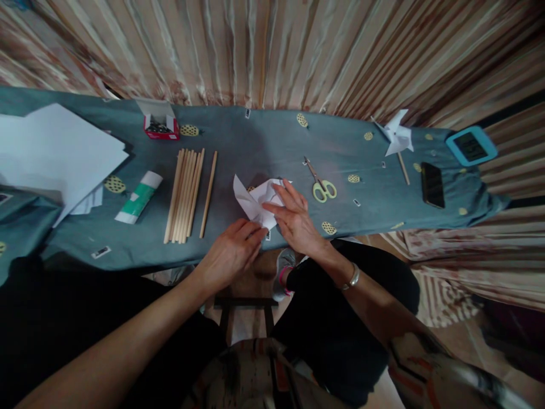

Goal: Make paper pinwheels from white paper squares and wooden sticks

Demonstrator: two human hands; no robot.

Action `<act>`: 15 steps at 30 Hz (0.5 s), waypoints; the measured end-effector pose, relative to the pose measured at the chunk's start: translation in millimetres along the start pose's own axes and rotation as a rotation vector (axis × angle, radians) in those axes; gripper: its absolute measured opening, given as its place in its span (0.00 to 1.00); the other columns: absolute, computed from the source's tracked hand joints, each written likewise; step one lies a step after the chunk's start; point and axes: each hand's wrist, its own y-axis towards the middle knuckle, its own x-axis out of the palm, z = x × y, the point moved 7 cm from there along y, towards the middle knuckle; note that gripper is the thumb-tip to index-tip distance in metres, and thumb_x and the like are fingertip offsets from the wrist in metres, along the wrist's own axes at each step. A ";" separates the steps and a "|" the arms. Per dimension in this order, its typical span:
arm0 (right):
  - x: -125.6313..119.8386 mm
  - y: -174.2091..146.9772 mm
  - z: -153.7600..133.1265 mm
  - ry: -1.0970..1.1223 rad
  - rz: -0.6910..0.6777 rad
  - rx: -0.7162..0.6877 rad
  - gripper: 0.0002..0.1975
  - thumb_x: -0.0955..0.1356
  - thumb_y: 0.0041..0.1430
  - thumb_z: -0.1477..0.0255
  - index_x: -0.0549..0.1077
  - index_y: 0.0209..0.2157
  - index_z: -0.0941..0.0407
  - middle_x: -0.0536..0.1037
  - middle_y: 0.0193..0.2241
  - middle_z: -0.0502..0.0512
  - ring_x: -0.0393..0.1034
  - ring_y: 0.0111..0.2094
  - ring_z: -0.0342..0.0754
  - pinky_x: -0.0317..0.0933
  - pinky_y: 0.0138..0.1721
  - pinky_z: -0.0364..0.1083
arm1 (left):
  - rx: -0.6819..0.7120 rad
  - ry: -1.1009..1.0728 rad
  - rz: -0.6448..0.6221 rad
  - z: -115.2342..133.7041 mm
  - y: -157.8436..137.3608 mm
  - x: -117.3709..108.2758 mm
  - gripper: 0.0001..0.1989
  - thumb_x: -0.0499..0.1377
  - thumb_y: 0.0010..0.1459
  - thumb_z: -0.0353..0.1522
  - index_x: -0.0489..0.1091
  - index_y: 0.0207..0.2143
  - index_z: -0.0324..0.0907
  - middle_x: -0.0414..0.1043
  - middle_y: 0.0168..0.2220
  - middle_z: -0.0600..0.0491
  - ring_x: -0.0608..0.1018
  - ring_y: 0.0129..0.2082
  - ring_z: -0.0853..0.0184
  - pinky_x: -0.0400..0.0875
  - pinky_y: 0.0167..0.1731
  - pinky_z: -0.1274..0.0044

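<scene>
White paper [247, 200], with curled points like a pinwheel, is in both my hands at the table's near edge. My left hand [233, 249] pinches its near corner, fingertips together. My right hand [294, 217] holds the paper's right side, its fingers bent over the folded flaps. What lies under the fingertips is hidden. Just right of my hands, scissors [322, 190] with pale green handles lie on the cloth. On the left is a single wooden stick [208, 194], next to a row of several more sticks [184, 196].
A green and white tube [139, 197], an opened red box [162, 128] of small dark items and stacked white paper [63, 153] are on the left. At right lie a paper pinwheel on a stick [399, 136], a phone [433, 185] and a blue-framed device [472, 146]. Curtains [255, 51] hang behind.
</scene>
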 end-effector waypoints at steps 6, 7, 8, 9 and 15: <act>-14.7 3.3 16.4 0.165 0.042 0.072 0.26 0.58 0.61 0.80 0.68 0.58 0.51 0.64 0.64 0.55 0.52 0.67 0.52 0.52 0.65 0.61 | -0.007 -0.017 0.003 -0.6 -1.4 0.5 0.13 0.54 0.63 0.27 0.69 0.48 0.32 0.74 0.43 0.42 0.74 0.42 0.58 0.76 0.43 0.66; -15.8 4.1 19.1 0.185 0.051 0.086 0.26 0.58 0.61 0.79 0.68 0.59 0.52 0.65 0.63 0.55 0.55 0.66 0.51 0.53 0.65 0.60 | -0.008 -0.021 0.005 -0.6 -1.5 0.1 0.13 0.54 0.63 0.26 0.69 0.49 0.32 0.74 0.43 0.42 0.74 0.42 0.58 0.76 0.43 0.66; -16.8 4.9 21.8 0.206 0.062 0.103 0.25 0.59 0.62 0.78 0.68 0.59 0.52 0.66 0.62 0.56 0.58 0.65 0.51 0.54 0.65 0.59 | -0.007 -0.026 0.009 -0.6 -1.6 -0.5 0.13 0.54 0.63 0.26 0.69 0.49 0.31 0.74 0.43 0.41 0.74 0.42 0.58 0.76 0.43 0.66; -17.7 5.7 24.0 0.228 0.072 0.116 0.23 0.59 0.63 0.77 0.67 0.59 0.53 0.67 0.61 0.58 0.59 0.64 0.51 0.55 0.64 0.59 | -0.006 -0.031 0.014 -0.5 -1.7 -1.5 0.14 0.54 0.63 0.27 0.68 0.50 0.31 0.74 0.44 0.41 0.74 0.42 0.58 0.76 0.43 0.66; -21.3 8.8 33.3 0.334 0.099 0.197 0.20 0.63 0.64 0.67 0.70 0.56 0.55 0.74 0.54 0.60 0.72 0.53 0.51 0.66 0.56 0.53 | -0.061 -0.093 0.048 -8.1 -2.6 -14.6 0.13 0.53 0.65 0.30 0.70 0.49 0.35 0.75 0.43 0.44 0.75 0.43 0.59 0.75 0.44 0.66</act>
